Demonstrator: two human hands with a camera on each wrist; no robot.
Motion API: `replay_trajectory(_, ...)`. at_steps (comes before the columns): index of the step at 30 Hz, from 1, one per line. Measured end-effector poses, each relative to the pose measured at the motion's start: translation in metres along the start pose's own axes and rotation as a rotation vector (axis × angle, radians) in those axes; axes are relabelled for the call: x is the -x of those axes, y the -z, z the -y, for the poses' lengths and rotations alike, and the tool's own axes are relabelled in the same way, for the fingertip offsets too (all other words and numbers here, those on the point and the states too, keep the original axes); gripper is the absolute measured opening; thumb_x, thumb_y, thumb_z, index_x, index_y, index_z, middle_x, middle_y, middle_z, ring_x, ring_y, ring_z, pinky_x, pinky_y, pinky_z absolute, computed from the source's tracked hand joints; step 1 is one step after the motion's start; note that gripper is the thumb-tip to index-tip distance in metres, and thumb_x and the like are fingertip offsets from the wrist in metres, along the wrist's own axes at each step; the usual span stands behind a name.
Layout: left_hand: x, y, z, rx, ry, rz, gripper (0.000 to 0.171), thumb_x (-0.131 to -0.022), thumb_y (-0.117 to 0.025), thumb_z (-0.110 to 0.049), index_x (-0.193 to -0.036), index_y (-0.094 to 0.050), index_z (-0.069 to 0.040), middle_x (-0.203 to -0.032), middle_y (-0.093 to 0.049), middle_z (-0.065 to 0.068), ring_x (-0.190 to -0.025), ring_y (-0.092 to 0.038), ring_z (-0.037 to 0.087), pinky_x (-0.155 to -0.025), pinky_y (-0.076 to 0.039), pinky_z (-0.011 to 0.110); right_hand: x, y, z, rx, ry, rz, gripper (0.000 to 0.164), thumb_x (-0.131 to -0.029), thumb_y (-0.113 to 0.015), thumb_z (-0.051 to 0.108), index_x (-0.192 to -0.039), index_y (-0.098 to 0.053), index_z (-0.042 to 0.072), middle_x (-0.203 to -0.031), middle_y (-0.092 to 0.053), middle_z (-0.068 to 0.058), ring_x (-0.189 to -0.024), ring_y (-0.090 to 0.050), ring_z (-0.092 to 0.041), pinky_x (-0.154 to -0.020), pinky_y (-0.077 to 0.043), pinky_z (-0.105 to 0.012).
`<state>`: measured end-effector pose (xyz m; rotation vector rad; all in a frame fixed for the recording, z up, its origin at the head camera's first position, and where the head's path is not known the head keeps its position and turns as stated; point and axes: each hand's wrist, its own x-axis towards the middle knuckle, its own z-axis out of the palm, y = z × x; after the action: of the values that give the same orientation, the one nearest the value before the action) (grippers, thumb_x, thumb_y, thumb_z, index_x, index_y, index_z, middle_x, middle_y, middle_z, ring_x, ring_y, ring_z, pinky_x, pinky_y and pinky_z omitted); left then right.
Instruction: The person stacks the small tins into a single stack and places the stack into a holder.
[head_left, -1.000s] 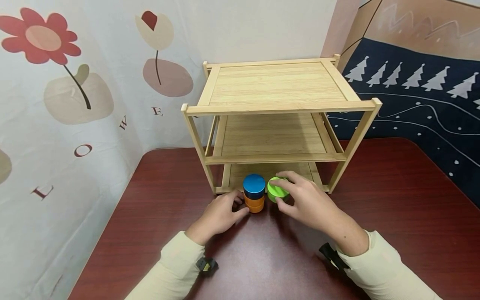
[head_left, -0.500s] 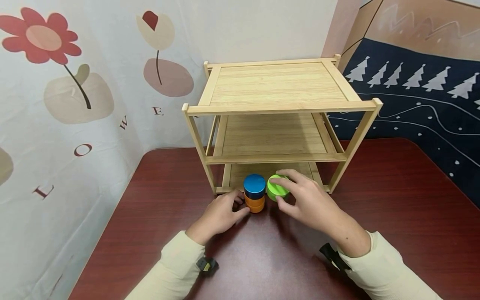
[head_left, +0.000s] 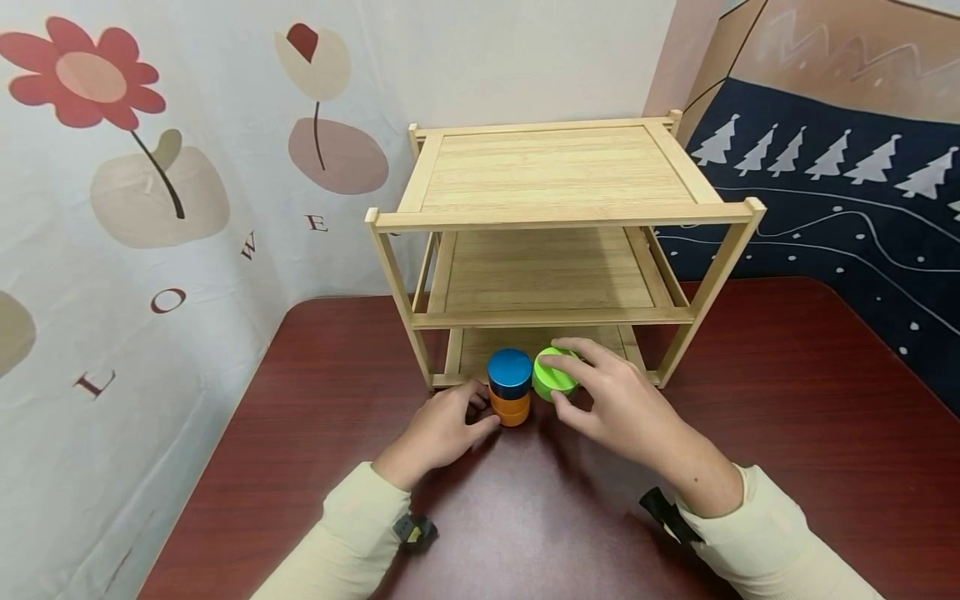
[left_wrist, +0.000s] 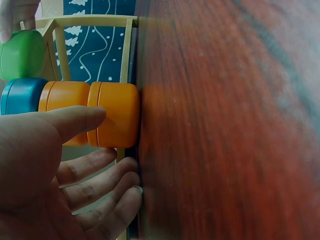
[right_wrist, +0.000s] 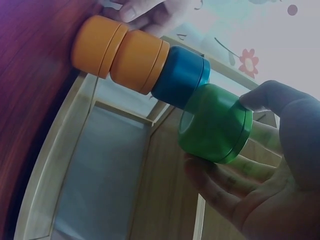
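Note:
Two orange tins stand stacked, the lower orange tin [left_wrist: 119, 122] on the table and the upper orange tin [right_wrist: 139, 61] above it. A blue tin [head_left: 510, 371] tops the stack. My left hand [head_left: 442, 425] has its thumb and fingers about the lower orange tin at its left side. My right hand [head_left: 615, 400] holds a green tin [head_left: 553, 377] between thumb and fingers, raised off the table. The green tin is close beside the blue one, slightly tilted; whether they touch I cannot tell.
Right behind the stack stands a three-tier wooden shelf [head_left: 555, 317] on the dark red table [head_left: 315, 375]. A printed cloth [head_left: 225, 100] covers the wall at the back and left, and a dark tree-patterned cloth [head_left: 825, 208] hangs at the right.
The green tin in my right hand has shifted very slightly left, toward the blue tin. My left hand and the stack look unmoved.

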<state>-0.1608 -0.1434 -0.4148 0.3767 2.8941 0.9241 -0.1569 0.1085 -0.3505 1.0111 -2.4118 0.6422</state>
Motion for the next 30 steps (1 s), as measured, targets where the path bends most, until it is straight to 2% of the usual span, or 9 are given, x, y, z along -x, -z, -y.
replay_trajectory(17, 0.0012, 0.001, -0.0003, -0.015, 0.002, -0.005, 0.026, -0.092, -0.073, -0.03, -0.113, -0.065, -0.016, -0.104, -0.071, 0.0, -0.1, -0.068, 0.018, -0.087, -0.054, 0.041, -0.0012, 0.0009, 0.0022, -0.019, 0.039, -0.054, 0.04, -0.083, -0.076, 0.015, -0.122, -0.069, 0.013, -0.132, -0.062, -0.015, -0.103, -0.07, -0.03, -0.075, -0.06, -0.04)
replay_trajectory(30, 0.0025, 0.0011, -0.0016, -0.018, -0.017, -0.011, 0.026, -0.092, -0.073, -0.03, -0.111, -0.065, -0.015, -0.104, -0.072, 0.002, -0.098, -0.069, 0.019, -0.085, -0.055, 0.042, -0.0043, 0.0004, 0.0039, -0.015, 0.057, -0.06, 0.039, -0.085, -0.076, 0.017, -0.124, -0.069, 0.014, -0.134, -0.062, -0.014, -0.111, -0.067, -0.031, -0.081, -0.059, -0.043)
